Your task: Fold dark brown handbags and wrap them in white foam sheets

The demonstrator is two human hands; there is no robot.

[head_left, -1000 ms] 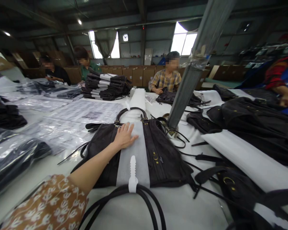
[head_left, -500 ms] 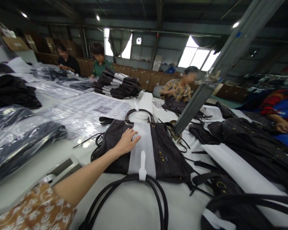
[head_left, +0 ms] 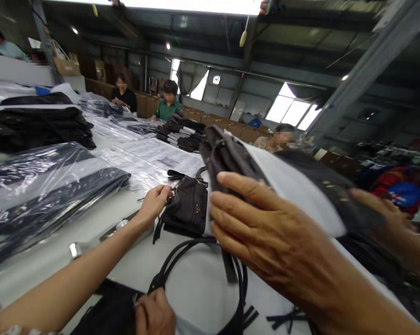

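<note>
My left hand (head_left: pixel 157 201), reaching in from the lower left, has its fingers closed on the left end of a dark handbag (head_left: pixel 187 211) that lies on the white table. At the bottom edge my right hand (head_left: pixel 156 314) is curled round part of a black bag (head_left: pixel 107 309), near the base of its long looped handles (head_left: pixel 177 253). A co-worker's hand (head_left: pixel 266 228) comes in from the right, pressed against a folded dark bag (head_left: pixel 227 151) with a white paper band (head_left: pixel 290 181). This raised bag covers the handbag's right part.
Plastic-wrapped dark bags (head_left: pixel 66 200) lie on the left, with a stack of dark bags (head_left: pixel 38 128) behind. Another banded stack (head_left: pixel 182 132) stands farther back. A grey metal post (head_left: pixel 363 70) rises at the right. Several people are around the table.
My left hand, spread over the handbag's middle before, is now closed at its left end. My right hand has come into view. Co-worker's hands have entered from the right with the folded bag.
</note>
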